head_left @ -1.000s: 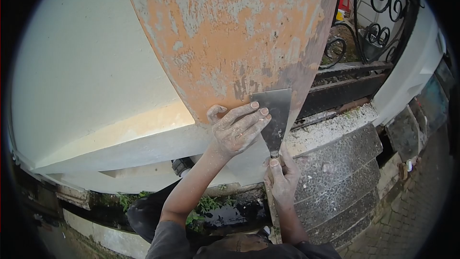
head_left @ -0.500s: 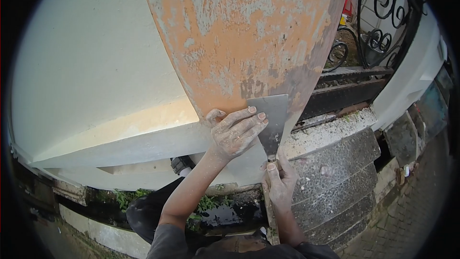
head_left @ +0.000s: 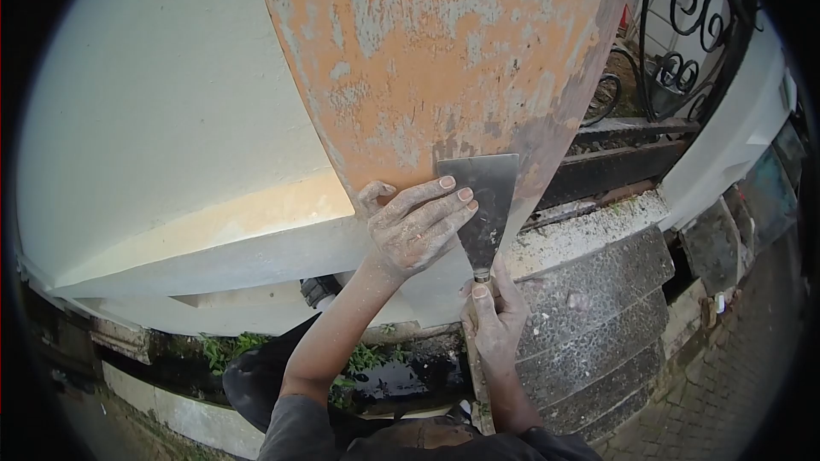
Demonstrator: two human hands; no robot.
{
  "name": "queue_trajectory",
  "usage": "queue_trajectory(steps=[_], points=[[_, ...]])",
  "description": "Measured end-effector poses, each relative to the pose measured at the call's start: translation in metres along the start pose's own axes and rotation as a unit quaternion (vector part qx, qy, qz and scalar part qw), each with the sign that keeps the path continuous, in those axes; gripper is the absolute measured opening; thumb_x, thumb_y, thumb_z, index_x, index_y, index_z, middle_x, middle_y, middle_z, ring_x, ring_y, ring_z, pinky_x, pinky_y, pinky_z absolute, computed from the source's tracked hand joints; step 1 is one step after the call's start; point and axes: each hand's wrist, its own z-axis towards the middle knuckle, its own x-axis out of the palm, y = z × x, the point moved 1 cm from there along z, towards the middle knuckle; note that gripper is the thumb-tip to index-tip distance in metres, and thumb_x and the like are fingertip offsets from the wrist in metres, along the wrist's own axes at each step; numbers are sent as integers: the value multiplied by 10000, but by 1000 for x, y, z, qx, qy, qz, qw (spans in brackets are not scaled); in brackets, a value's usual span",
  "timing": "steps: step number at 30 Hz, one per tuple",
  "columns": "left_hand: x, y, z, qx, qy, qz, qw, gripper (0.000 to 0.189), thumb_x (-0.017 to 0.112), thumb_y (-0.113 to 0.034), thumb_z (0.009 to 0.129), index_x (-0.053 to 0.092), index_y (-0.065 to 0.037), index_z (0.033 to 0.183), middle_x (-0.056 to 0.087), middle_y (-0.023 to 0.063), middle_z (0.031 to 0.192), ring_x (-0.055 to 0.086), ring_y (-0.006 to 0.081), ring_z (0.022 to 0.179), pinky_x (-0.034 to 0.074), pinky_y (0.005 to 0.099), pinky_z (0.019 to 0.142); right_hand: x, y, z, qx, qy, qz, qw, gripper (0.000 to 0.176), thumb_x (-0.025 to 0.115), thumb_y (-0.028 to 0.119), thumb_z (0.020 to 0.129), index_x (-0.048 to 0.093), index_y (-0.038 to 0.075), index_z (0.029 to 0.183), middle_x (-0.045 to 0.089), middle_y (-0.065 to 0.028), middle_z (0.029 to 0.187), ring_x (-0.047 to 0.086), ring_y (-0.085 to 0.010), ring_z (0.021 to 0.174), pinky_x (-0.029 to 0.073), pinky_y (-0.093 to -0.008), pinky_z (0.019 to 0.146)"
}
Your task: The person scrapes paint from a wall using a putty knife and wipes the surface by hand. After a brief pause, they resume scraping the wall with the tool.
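Note:
A wide-bladed scraper stands with its broad edge up against the orange, patchily painted pillar. My right hand is wrapped around its handle below the metal collar, thumb towards me; most of the handle is hidden. Dusty and stretched out, my left hand rests its fingertips on the left side of the blade, the thumb bent near the pillar's left edge. Bare grey patches show through the orange paint above the blade.
A pale wall with a ledge adjoins the pillar on the left. To the right are a black scrolled iron gate and speckled concrete slabs. A wet drain channel with green plants runs below.
The scraper has slid a little upward on the pillar, and its blade looks darker and slightly more angled. Both my hands have shifted slightly with it.

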Motion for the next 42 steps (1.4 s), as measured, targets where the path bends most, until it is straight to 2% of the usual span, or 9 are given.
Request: queue_trajectory(steps=[15, 18, 21, 26, 30, 33, 37, 39, 42], points=[[-1, 8, 10, 14, 1, -1, 1000, 204, 674, -186, 691, 677, -285, 869, 669, -128, 984, 595, 41, 958, 284, 346, 767, 6, 18, 8, 24, -4, -3, 1000, 497, 522, 34, 894, 354, 7, 1360, 595, -76, 779, 426, -30, 475, 359, -188, 402], [2, 5, -1, 16, 6, 3, 1000, 213, 676, -184, 679, 675, -282, 868, 669, -126, 986, 592, 43, 965, 286, 347, 762, 1, 2, -3, 28, 2, 12, 1000, 495, 523, 38, 894, 353, 2, 1358, 594, -74, 777, 431, -32, 472, 368, -189, 408], [-3, 9, 14, 17, 5, 3, 1000, 218, 677, -183, 668, 674, -278, 864, 670, -123, 985, 592, 46, 966, 289, 348, 753, 9, 21, 7, 41, -8, 12, 999, 491, 517, 34, 897, 352, 3, 1359, 594, -74, 774, 430, -31, 463, 370, -188, 404], [10, 2, -19, 20, 11, -15, 1000, 238, 676, -185, 659, 674, -268, 882, 669, -115, 994, 595, 61, 959, 293, 355, 753, -8, -6, -5, 26, 5, 6, 1000, 491, 514, 30, 899, 350, 5, 1361, 594, -76, 772, 423, -28, 456, 363, -189, 390], [1, 9, 20, 25, 2, -9, 1000, 216, 673, -178, 674, 677, -262, 873, 672, -117, 985, 599, 59, 959, 289, 343, 766, 4, 18, 6, 14, -15, -7, 1000, 487, 514, 34, 902, 355, 15, 1362, 592, -74, 766, 419, -26, 452, 357, -188, 384], [6, 1, -2, 4, 19, -25, 1000, 206, 669, -183, 678, 679, -256, 870, 673, -114, 980, 600, 63, 959, 281, 352, 773, -6, -4, -3, 6, -5, 1, 1000, 486, 517, 42, 905, 359, 30, 1364, 590, -74, 761, 415, -24, 448, 353, -187, 382], [0, 6, 13, 41, 17, 5, 999, 192, 666, -194, 683, 679, -257, 864, 671, -125, 985, 598, 63, 967, 285, 344, 767, -2, 3, 0, 17, -5, 20, 1000, 484, 525, 51, 905, 369, 43, 1363, 590, -77, 760, 418, -22, 456, 350, -185, 381], [2, 6, 12, 29, 14, -9, 999, 198, 656, -191, 689, 680, -253, 876, 673, -113, 988, 599, 63, 964, 286, 348, 763, 2, 13, 5, 20, -7, 31, 999, 480, 527, 53, 905, 375, 48, 1360, 591, -78, 761, 418, -22, 458, 348, -184, 380], [7, 0, -5, 30, 13, -13, 999, 220, 653, -195, 678, 679, -248, 890, 672, -106, 992, 599, 64, 963, 286, 353, 761, -7, -8, -4, 16, -4, 34, 999, 477, 526, 55, 906, 375, 40, 1358, 594, -82, 766, 416, -22, 458, 347, -182, 381]])
